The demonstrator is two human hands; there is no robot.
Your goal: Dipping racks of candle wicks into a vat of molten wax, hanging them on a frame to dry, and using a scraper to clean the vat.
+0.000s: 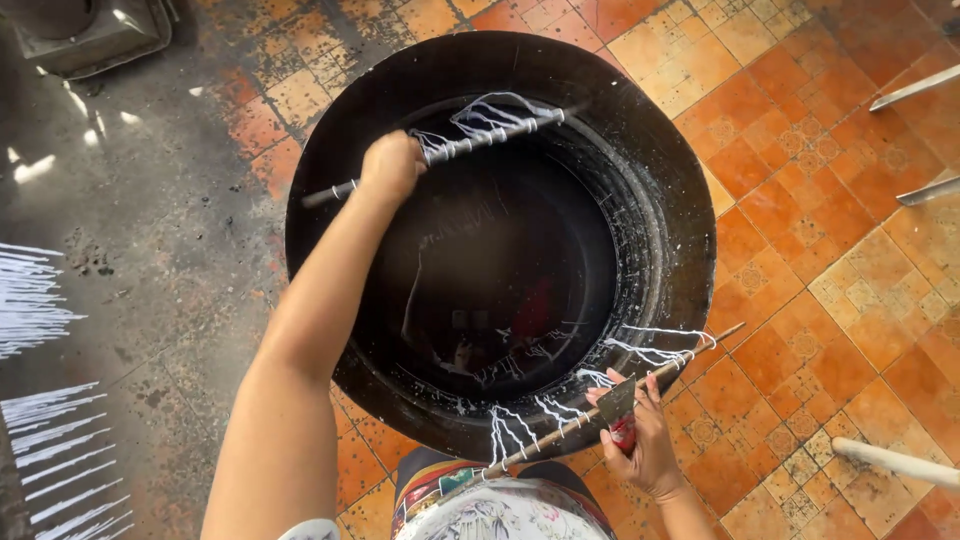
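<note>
White strands [40,300] cut off at left edge, knife [617,405] handle hidden in right hand [645,445], pale pole [895,462] cropped right

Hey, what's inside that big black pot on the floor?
The black pot holds dark glossy liquid that mirrors the scene above. White drips streak the inner rim. The left hand holds a rod strung with white wicks over it. Anything below the liquid's surface is hidden.

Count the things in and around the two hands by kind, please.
Rods with white strings: 2 (far rod, near rod)
Black vat: 1
Knife: 1
Total: 4
</note>
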